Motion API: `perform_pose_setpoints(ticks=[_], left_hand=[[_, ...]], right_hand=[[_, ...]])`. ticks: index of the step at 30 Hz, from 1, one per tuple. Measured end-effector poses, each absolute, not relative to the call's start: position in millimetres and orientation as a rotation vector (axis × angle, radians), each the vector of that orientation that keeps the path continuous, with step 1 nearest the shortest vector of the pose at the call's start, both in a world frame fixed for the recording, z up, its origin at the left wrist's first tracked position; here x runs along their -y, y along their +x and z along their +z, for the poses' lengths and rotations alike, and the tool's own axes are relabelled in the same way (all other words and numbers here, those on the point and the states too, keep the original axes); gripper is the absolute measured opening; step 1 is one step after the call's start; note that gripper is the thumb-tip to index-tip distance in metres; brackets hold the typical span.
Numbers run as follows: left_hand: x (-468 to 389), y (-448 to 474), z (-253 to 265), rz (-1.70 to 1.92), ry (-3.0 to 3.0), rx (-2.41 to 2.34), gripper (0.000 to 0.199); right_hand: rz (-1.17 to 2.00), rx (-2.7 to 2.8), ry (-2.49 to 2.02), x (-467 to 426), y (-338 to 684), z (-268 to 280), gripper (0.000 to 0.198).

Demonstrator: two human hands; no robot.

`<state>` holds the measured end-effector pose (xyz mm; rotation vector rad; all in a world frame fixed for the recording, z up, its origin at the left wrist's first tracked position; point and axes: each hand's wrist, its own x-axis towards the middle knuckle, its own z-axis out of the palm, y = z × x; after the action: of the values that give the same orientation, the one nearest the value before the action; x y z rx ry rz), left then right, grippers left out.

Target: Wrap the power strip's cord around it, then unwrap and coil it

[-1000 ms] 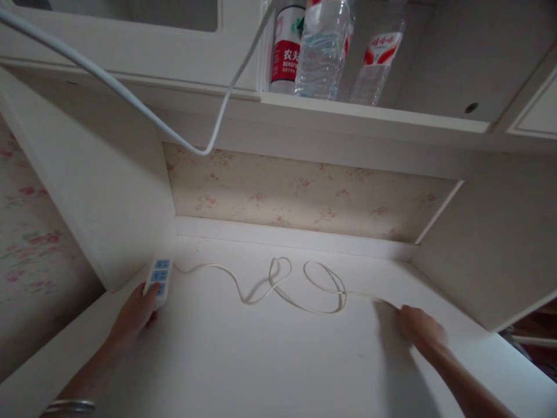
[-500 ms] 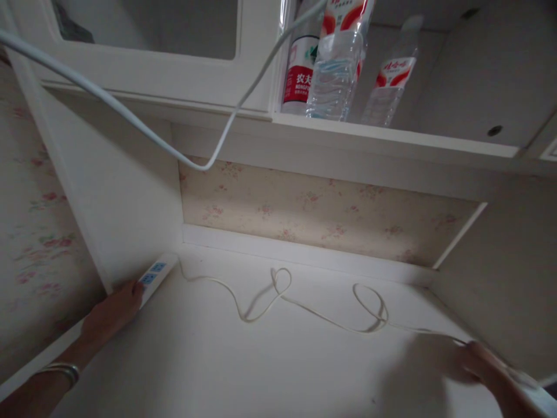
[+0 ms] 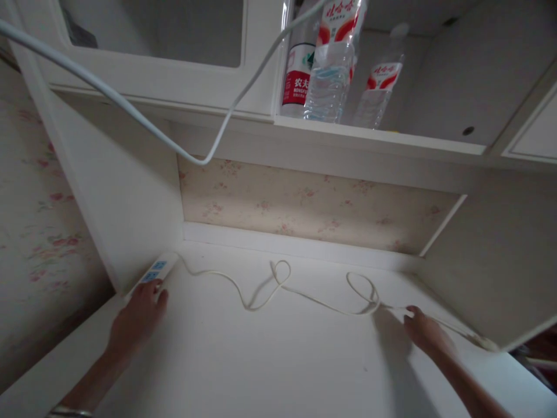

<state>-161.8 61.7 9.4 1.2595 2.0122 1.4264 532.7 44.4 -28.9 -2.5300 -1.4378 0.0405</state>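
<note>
A white power strip (image 3: 164,259) with blue socket faces lies at the left end of the white surface, against the side panel. My left hand (image 3: 138,316) is over its near part, fingertips at the strip and thumb apart from it. From the strip's far end a thin cream cable (image 3: 311,299) runs right across the surface, with two loose loops in it. At the right, my right hand (image 3: 420,326) pinches this cable between thumb and fingers just past the second loop. Beyond that hand the cable continues to a plug-like end or bundle (image 3: 483,342) by the right panel, too blurred to tell.
A thick white cord (image 3: 143,119) hangs across the upper left, close to the camera. Overhead, a cabinet shelf (image 3: 383,136) holds several plastic bottles (image 3: 328,87). White side panels (image 3: 483,255) stand left and right, and floral wallpaper (image 3: 278,200) covers the back.
My right hand has moved left and farther in along the cable. My left hand has shifted right on the power strip, its thumb coming away. The view has turned slightly right.
</note>
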Motion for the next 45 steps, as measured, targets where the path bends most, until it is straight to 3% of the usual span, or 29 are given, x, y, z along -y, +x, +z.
perform_pose_setpoints(ticks=[6,11,19,23,27,32,38,45], left_hand=[[-38,-59,-15,1.23,1.457,-1.533,0.008],[-14,17,-24,0.959,1.76,-1.312,0.024],[-5,15,-34,1.076,1.805,-1.377,0.039],[-7,11,-38,0.995,1.846,-1.4,0.057],[-19,10,-47,0.927,1.891,-1.42,0.063],[-25,9,-47,0.825,2.042,-1.471,0.058],[-18,9,-35,0.692,2.277,-1.467,0.028],[-12,11,-24,0.782,2.515,-1.503,0.027]], right_hand=[[0.221,1.559,-2.371,-18,401,-44,0.033],[-0.001,1.722,-2.219,0,328,-54,0.031],[-0.037,1.603,-2.196,1,324,-49,0.03],[-0.04,1.507,-2.303,-18,342,-42,0.035],[0.01,1.444,-2.44,-41,375,-25,0.043],[0.107,1.482,-2.568,-53,394,-21,0.037],[0.12,1.669,-2.529,-51,365,-24,0.037],[0.155,2.017,-2.239,-26,293,-23,0.029]])
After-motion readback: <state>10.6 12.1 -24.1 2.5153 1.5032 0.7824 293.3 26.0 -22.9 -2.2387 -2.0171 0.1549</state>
